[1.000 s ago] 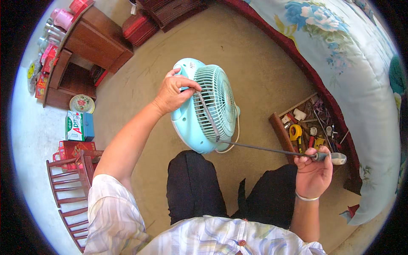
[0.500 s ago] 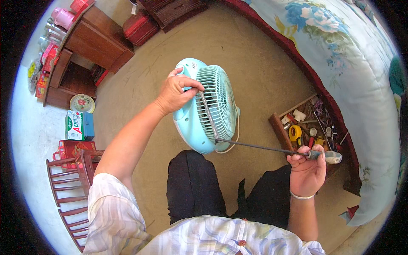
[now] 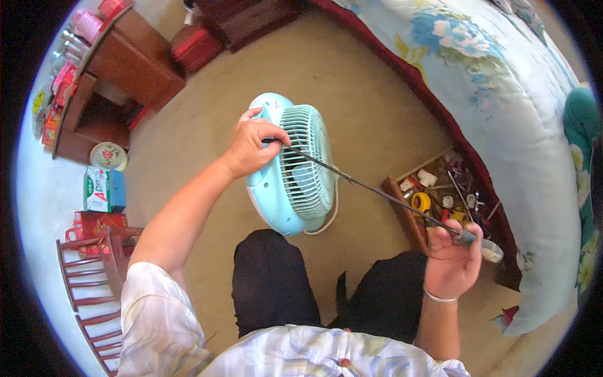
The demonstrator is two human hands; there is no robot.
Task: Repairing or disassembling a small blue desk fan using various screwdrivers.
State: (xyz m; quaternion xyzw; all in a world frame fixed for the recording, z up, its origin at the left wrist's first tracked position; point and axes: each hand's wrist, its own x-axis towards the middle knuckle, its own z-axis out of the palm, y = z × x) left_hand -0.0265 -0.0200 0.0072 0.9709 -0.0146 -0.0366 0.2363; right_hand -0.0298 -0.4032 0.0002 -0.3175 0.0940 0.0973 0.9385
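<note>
The blue fan (image 3: 262, 204) stands, as far as I can judge from my distant seat, on the floor (image 3: 377, 107) just beyond the left knee (image 3: 270, 267), its slatted grille (image 3: 304, 188) turned toward the right. I have the left hand (image 3: 248, 147) at the fan's upper part, thumb and forefinger pinching the far end of a long dark rod (image 3: 402, 204) in front of the slats. The right hand (image 3: 449, 270), palm up, pinches the grey-and-clear handle (image 3: 492, 252) between thumb and fingers, so that the rod slants down toward the right. A small bump breaks its line partway; I cannot tell whether this is a joint or two pieces meeting. For good control, I judge it best that the left hand guide and the right hand support, both ends held in one line with a light grip; a sideways push would probably swing so long a rod against the grille. The wooden drawer (image 3: 402, 210), with a yellow ring (image 3: 421, 202) among its small things, lies under the rod's line as I view it, so I would carry the handle high enough to avoid its edge.
</note>
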